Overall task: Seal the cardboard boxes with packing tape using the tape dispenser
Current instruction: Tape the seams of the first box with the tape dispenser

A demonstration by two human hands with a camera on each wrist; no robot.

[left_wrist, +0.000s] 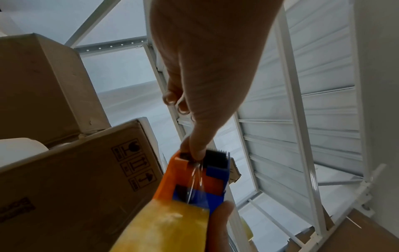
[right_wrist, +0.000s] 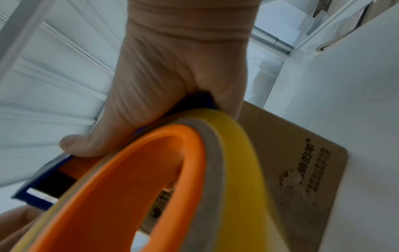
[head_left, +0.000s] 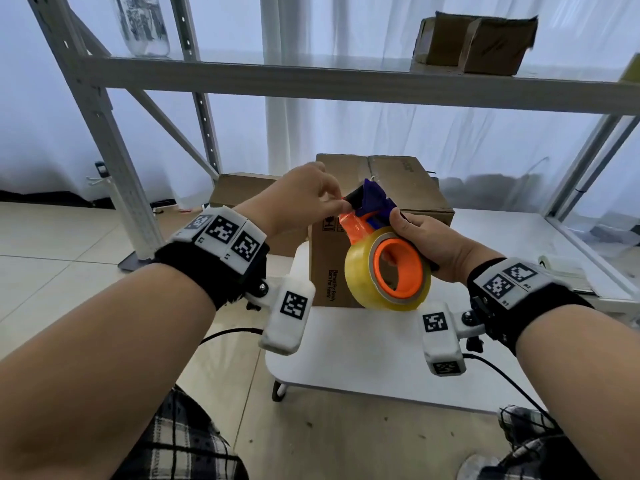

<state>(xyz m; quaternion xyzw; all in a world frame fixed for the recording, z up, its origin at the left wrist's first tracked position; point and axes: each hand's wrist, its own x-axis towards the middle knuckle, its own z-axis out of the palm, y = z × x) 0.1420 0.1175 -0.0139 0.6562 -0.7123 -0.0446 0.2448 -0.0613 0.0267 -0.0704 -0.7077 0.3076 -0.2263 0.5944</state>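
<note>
Right grip (head_left: 420, 242) clasps orange-blue tape dispenser (head_left: 375, 233); left grip (head_left: 304, 199) pinches its tape end.

tape roll (head_left: 360, 271): glossy yellowish film | dispenser (head_left: 372, 206): smooth orange-blue plastic | box (head_left: 398, 181): matt brown cardboard

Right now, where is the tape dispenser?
In the head view the tape dispenser is mid-frame, gripped by the right hand, before the cardboard box; the left hand pinches its tape end.

Dispenser (head_left: 381, 251) before box (head_left: 398, 188) on table (head_left: 363, 348)
</note>
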